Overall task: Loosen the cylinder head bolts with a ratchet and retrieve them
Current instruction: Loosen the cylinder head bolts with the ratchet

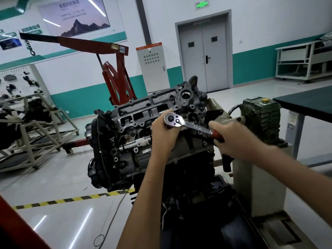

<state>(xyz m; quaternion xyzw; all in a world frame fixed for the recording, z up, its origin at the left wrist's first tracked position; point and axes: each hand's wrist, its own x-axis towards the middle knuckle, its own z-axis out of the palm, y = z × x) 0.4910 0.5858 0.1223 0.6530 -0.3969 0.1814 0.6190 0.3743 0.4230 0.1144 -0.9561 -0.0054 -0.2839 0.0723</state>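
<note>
An engine on a stand fills the middle, its grey cylinder head [143,112] facing up with several dark bolts and holes. A chrome ratchet [186,124] with a red handle lies across the head's right part. My left hand [164,133] grips under the ratchet's round head. My right hand [231,139] grips the red handle at its end. What sits under the ratchet head is hidden by my left hand. A second chrome tool [136,142] lies on the head to the left of my left hand.
A red engine crane [116,76] stands behind the engine. The stand's green gearbox [260,119] is at the right, next to a dark table [305,103]. A frame with another engine [32,119] is at the left. Yellow-black tape [71,199] marks the floor.
</note>
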